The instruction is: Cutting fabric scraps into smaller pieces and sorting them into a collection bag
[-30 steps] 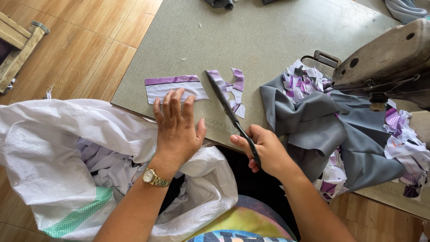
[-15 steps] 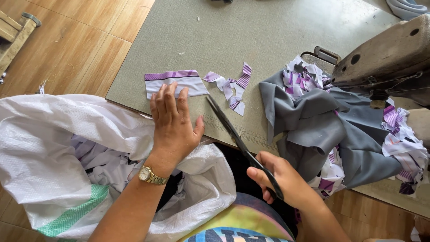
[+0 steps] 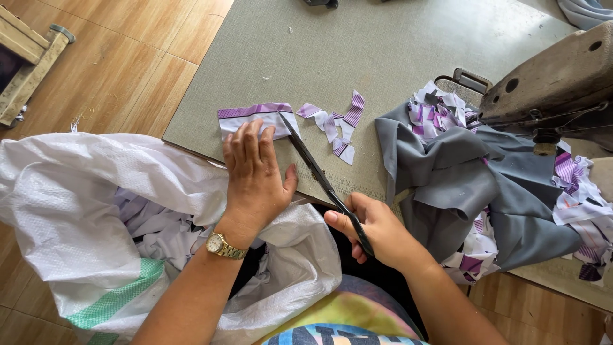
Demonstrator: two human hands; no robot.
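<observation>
My left hand (image 3: 255, 172), with a gold wristwatch, lies flat on the near edge of a white and purple fabric piece (image 3: 252, 116) on the grey table (image 3: 357, 45). My right hand (image 3: 373, 229) grips the handles of long black scissors (image 3: 319, 176). Their blades point up and left, and the tip lies at the right edge of the fabric piece. Small purple striped scraps (image 3: 338, 128) lie just right of the blades.
A grey cloth heap (image 3: 460, 185) mixed with purple pieces lies under a sewing machine (image 3: 549, 83) at the right. A large white woven sack (image 3: 83, 217) full of white offcuts hangs open below the table edge. Wooden floor is at the left.
My left hand slid up onto the fabric piece. My right hand drew back toward me, then brought the scissors up so the tip meets the piece's right edge.
</observation>
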